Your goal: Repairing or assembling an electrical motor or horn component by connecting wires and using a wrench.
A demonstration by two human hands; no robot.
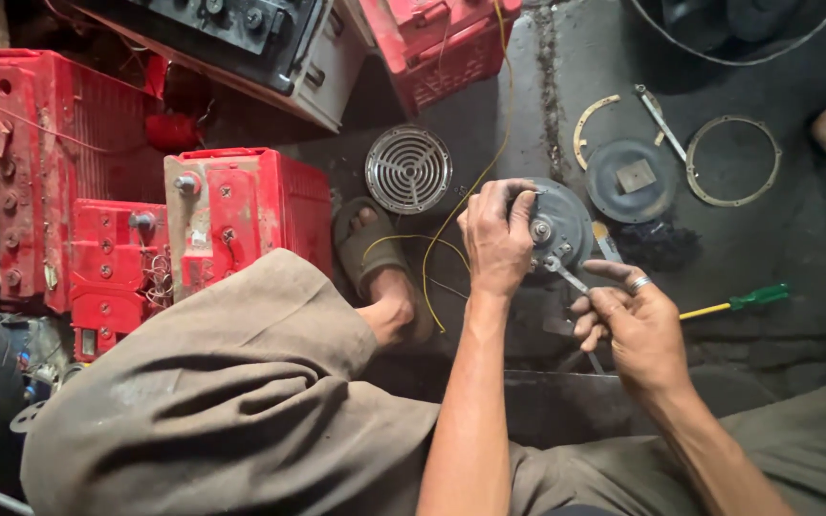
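Grimy concrete floor (776, 239); left hand (496, 239) grips round horn body (558, 225), right hand (635, 330) pinches thin tool (568, 278), tip hidden.

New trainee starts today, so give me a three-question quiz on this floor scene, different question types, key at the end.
1. True or false: the left hand grips the round grey horn body from above.
2. Which tool lies on the floor to the right of the right hand?
A. a hammer
B. a green-handled screwdriver
C. a saw
3. Fill in: the round slotted metal grille lies on the floor between the horn body and the ____ battery case.

Key
1. True
2. B
3. red
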